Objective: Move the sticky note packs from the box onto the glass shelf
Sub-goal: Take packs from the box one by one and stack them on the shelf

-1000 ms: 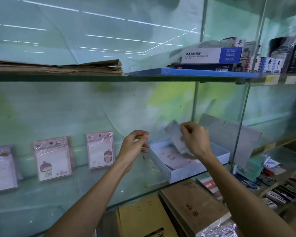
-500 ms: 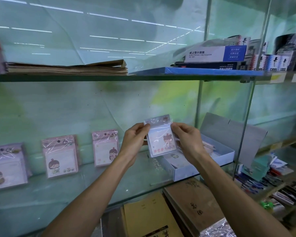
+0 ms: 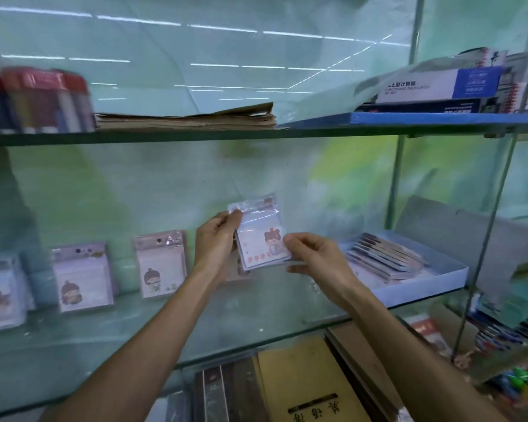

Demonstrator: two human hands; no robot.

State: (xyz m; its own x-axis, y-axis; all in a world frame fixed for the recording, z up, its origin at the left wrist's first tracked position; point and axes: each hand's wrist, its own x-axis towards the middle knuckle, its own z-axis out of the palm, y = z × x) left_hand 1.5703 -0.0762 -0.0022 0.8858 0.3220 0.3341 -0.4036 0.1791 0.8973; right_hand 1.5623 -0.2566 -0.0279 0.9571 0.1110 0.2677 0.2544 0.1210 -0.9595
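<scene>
Both arms extended; left hand (image 3: 215, 242) and right hand (image 3: 314, 258) pinching, fingers (image 3: 290, 240) curled.

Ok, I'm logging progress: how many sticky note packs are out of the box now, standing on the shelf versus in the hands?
Standing packs on the glass shelf: 3
Held pack, between left hand and right hand: 1
Total: 4
Those in the box overlap, so I cannot count them.
</scene>
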